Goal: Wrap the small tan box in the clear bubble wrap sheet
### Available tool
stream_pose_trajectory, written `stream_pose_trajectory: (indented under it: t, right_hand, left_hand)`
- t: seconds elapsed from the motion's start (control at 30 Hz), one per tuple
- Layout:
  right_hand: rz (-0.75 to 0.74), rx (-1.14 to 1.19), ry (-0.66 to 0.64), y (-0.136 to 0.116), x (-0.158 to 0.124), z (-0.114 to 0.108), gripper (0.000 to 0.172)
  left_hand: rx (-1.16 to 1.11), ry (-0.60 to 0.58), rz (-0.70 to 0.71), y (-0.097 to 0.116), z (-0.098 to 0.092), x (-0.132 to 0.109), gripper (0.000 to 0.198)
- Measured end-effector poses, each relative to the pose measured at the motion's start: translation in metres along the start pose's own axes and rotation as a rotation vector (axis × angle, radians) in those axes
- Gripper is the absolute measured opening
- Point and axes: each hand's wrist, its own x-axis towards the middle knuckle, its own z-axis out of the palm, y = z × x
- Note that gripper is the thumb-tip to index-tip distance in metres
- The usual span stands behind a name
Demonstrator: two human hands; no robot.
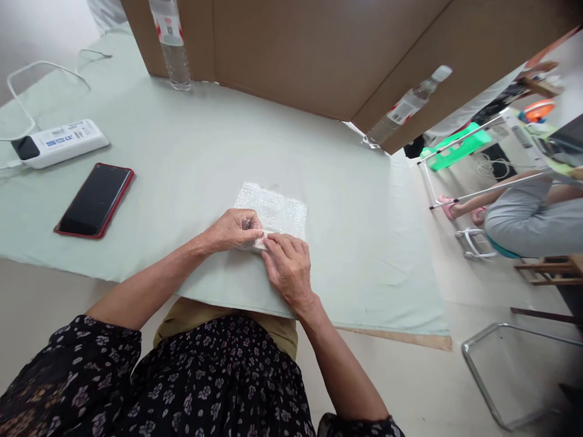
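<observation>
At the near edge of the bench (364, 243), the left hand (234, 229) and right hand (288, 267) pinched the near edge of a bubble-wrap sheet (273, 209) lying flat, apparently mid-fold, with a firm crease seemingly needed next.

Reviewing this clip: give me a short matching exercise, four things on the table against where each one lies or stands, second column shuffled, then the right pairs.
Things:
1. bubble wrap sheet
2. phone
3. power strip
4. upright water bottle

Places:
A. far left, white cable running from it
B. against the cardboard wall at the back
C. under the left hand and right hand, mid-table
D. face up, just nearer than the power strip

Pairs: 1-C, 2-D, 3-A, 4-B
</observation>
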Motion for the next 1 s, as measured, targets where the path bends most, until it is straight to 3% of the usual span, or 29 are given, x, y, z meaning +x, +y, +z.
stream_pose_trajectory:
  t: [0.17,0.33,0.57,0.77,1.0]
  right_hand:
    - [-0.034,-0.029,-0.040,0.005,0.003,0.002,0.020]
    - [-0.062,-0.106,-0.188,0.003,0.008,-0.003,0.031]
    - [-0.122,-0.165,-0.217,0.006,0.020,0.002,0.023]
    - [-0.197,-0.221,-0.209,0.011,0.024,0.002,0.016]
    - [-0.218,-0.223,-0.190,0.012,0.026,0.005,0.015]
  left_hand:
    - [0.090,-0.050,-0.009,0.007,-0.023,-0.008,0.024]
    - [0.158,0.065,-0.093,0.004,-0.033,-0.023,0.020]
    - [0.317,0.231,-0.209,-0.002,-0.037,-0.036,0.027]
    - [0.025,0.226,-0.505,0.011,-0.043,-0.054,0.049]
    - [-0.140,0.228,-0.671,0.017,-0.026,-0.041,0.037]
